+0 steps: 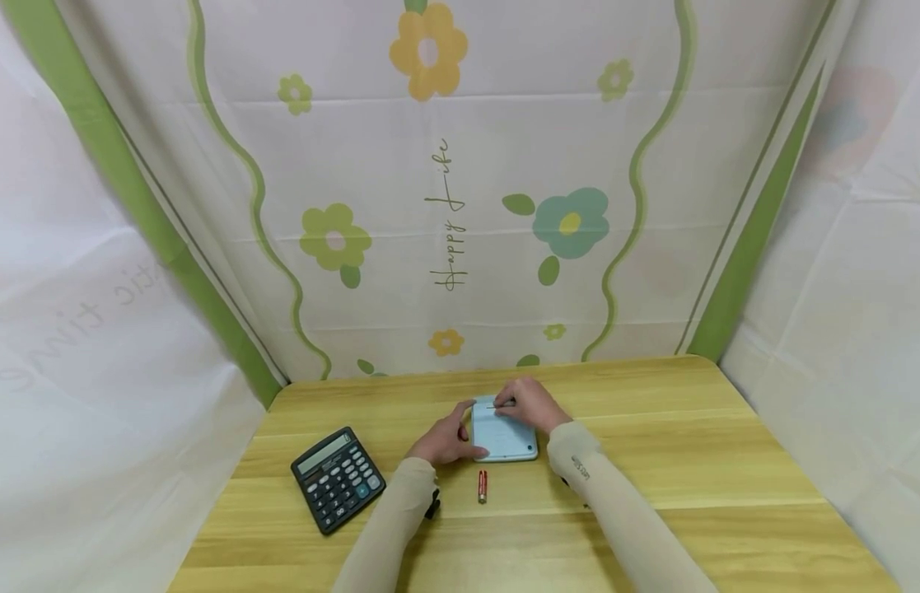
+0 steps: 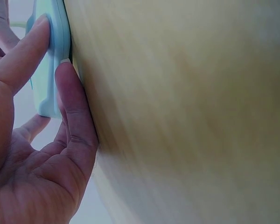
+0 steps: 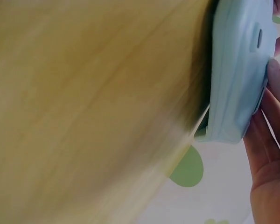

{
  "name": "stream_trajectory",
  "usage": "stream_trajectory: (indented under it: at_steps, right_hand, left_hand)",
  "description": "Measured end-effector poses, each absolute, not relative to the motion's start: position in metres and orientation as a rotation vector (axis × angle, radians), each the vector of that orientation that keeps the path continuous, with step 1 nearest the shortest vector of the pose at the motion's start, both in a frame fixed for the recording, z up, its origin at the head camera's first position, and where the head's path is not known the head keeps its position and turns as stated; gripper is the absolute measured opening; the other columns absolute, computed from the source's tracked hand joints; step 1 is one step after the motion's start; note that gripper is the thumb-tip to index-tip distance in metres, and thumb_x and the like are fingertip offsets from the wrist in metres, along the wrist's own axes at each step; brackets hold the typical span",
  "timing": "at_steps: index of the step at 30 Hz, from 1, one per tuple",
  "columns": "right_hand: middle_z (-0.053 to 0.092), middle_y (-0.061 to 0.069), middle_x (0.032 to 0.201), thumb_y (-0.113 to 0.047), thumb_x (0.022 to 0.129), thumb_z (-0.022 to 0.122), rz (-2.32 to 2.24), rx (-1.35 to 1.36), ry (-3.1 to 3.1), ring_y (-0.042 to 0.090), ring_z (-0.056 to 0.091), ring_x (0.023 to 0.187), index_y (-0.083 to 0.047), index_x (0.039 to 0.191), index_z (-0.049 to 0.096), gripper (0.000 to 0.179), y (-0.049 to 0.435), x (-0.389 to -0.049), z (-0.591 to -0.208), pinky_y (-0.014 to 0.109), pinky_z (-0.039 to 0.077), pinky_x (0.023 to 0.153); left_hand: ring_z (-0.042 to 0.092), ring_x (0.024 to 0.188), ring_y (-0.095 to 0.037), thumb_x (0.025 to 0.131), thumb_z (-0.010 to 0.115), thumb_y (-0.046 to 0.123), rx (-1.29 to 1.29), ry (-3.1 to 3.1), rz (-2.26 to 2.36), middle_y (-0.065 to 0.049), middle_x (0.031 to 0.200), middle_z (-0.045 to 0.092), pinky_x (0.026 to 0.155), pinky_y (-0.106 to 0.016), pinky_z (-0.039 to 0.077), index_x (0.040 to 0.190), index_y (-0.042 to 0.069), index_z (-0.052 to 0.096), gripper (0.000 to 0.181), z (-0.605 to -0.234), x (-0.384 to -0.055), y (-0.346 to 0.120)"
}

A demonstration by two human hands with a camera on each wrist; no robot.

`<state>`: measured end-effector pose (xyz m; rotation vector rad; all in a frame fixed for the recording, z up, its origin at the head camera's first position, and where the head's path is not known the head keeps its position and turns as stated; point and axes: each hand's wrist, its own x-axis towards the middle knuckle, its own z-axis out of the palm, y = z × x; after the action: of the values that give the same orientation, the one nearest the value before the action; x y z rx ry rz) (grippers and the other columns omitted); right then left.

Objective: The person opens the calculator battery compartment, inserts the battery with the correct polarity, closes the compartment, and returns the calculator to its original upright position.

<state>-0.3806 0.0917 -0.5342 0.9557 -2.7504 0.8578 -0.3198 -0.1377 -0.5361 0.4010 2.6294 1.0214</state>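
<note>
A pale blue, rounded flat device (image 1: 507, 436) lies on the table in the head view; what kind it is I cannot tell. My left hand (image 1: 446, 438) grips its left side, the thumb on the near left corner and the fingers along the far left. In the left wrist view, fingers (image 2: 71, 93) hold the device's edge (image 2: 60, 42) just above the table. My right hand (image 1: 532, 403) bends over the far end, fingertips pinching a thin piece (image 1: 491, 407) at its upper surface. That piece shows as a pale strip (image 2: 18, 24) in the left wrist view.
A red battery (image 1: 483, 486) lies on the table just in front of the device. Further left sits a black calculator (image 1: 338, 479), turned at an angle. The wooden table (image 1: 674, 461) ends at flower-printed curtains (image 1: 460, 165) behind and at both sides.
</note>
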Motion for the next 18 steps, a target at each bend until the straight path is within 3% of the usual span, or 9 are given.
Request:
stream_trajectory:
  at_steps: [18]
  right_hand:
    - [0.079, 0.004, 0.110, -0.015, 0.090, 0.082, 0.784, 1.070, -2.790, 0.022, 0.074, 0.102, -0.013, 0.110, 0.082, 0.020, 0.1017, -0.3814, -0.5345, 0.038, 0.061, 0.091]
  left_hand:
    - [0.049, 0.076, -0.018, 0.087, 0.085, 0.034, 0.391, 2.634, 1.022, -0.005, 0.092, 0.059, 0.072, -0.033, 0.041, 0.164, 0.016, 0.025, 0.099, -0.5341, -0.3175, -0.1354]
